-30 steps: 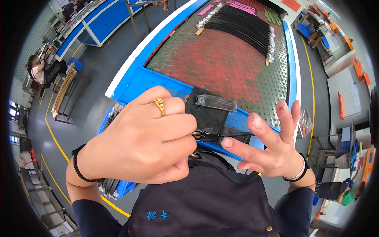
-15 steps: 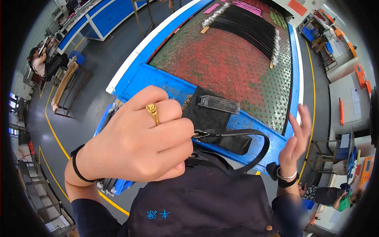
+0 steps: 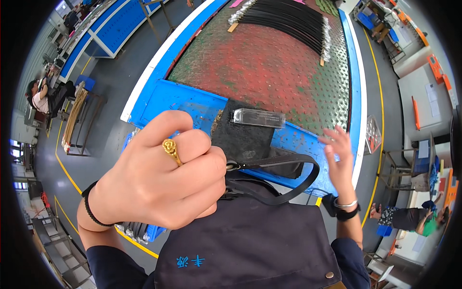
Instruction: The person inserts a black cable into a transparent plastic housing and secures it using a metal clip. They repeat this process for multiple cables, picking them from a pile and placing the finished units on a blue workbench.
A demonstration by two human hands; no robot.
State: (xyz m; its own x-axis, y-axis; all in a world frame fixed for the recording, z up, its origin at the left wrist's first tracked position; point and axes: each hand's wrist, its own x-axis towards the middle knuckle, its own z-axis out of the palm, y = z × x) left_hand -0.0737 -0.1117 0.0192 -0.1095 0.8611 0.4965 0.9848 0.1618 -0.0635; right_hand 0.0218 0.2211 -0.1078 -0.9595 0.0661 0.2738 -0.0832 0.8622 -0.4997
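Here's the left hand (image 3: 168, 173), centre stage, fingers clenched around one end of a black strap (image 3: 302, 161), a metal ring (image 3: 232, 165) peeking out at the knuckles. That grip seems meant to keep the ring end steady, since the rest bows to the right in a loose loop and curls back over the dark apron (image 3: 240, 236). Over on the right, the right hand (image 3: 339, 156) is free: fingers loosely spread, a touch blurred, grasping nothing, just beyond the loop.

Under it all, the blue worktop (image 3: 301, 140), with a black pad (image 3: 243, 139) laid on it, perhaps to protect the surface. On the pad's far part lies a clear plastic box (image 3: 259, 118), lengthwise; whatever is inside, I can't make out. Near left, partly behind the wrist, a blue crate (image 3: 156, 232) with black strips (image 3: 132, 228) ending in clear wrapping. Far off, a row of black strips (image 3: 284, 23) lies side by side, apparently to keep them straight.
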